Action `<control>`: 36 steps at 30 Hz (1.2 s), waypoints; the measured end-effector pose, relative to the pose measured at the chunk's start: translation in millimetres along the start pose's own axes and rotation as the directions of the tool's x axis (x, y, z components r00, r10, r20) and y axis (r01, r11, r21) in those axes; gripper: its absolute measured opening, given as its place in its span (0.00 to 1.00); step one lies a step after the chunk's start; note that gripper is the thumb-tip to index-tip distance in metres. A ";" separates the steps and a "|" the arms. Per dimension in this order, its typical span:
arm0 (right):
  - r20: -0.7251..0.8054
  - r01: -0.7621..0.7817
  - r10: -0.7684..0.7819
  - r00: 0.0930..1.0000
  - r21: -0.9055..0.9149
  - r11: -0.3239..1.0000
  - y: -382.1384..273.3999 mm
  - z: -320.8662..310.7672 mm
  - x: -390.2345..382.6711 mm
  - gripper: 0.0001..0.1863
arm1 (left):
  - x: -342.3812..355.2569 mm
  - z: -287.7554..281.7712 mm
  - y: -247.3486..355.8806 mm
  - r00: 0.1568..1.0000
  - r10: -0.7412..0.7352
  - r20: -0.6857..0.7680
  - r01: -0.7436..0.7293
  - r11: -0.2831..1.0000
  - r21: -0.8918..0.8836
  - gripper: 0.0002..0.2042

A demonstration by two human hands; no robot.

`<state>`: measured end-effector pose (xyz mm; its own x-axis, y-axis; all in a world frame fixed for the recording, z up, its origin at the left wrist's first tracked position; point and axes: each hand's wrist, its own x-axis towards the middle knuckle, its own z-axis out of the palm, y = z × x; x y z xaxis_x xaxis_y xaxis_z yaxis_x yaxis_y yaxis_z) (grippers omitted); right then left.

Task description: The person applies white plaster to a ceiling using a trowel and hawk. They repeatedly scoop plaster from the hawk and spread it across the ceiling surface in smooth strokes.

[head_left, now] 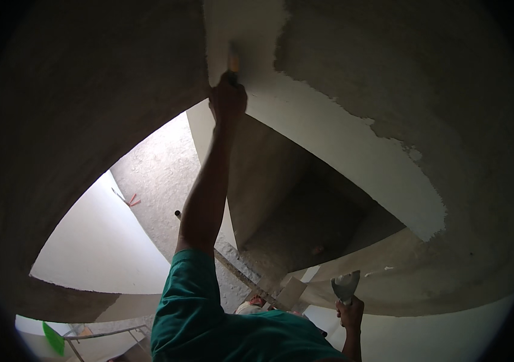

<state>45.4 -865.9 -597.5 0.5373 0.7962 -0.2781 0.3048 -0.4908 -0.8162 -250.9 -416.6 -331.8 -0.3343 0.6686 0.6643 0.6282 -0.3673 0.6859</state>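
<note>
My left hand [229, 102] is raised high against the wall corner, closed round the handle of a scraper-like tool [233, 59]. That tool is blurred, so its blade is hard to make out; it lies over a pale band of putty [329, 130] on the grey wall. Lower at the right, my right hand [350, 314] grips a putty knife [345, 286] by its handle, blade up. Some pale putty sits on that blade. The band of putty has a ragged edge against the darker plaster [401, 78].
Beneath my arms the rough floor [154, 163] shows far below, beside a white wall [94, 229]. A long narrow bar [239, 274] crosses below my raised arm. A metal frame [106, 333] and a bright green piece [53, 339] stand at the lower left.
</note>
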 end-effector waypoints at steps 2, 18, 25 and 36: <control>0.000 -0.010 0.010 1.000 0.003 1.000 -4.5 1.2 -0.4 0.06 | -22.5 -2.1 6.5 0.994 0.100 -0.033 -0.099 0.995 0.022 0.14; -0.026 0.022 -0.022 0.999 0.013 1.000 4.2 2.6 -3.3 0.06 | 80.4 -32.1 -16.2 0.975 0.194 -0.105 -0.200 0.979 -0.047 0.16; -0.014 -0.002 0.002 1.000 0.016 1.000 0.9 1.5 -5.7 0.06 | 83.3 -34.4 -10.8 0.968 0.206 -0.144 -0.210 0.978 -0.010 0.17; -0.008 -0.006 0.006 1.000 0.015 1.000 0.8 -1.8 -3.4 0.06 | 87.4 -36.3 -4.7 0.977 0.172 -0.123 -0.171 0.985 0.022 0.13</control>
<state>45.2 -869.7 -596.3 0.5456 0.7903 -0.2789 0.2898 -0.4901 -0.8221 -308.6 -379.9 -266.2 -0.3049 0.5107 0.8039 0.6911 -0.4621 0.5557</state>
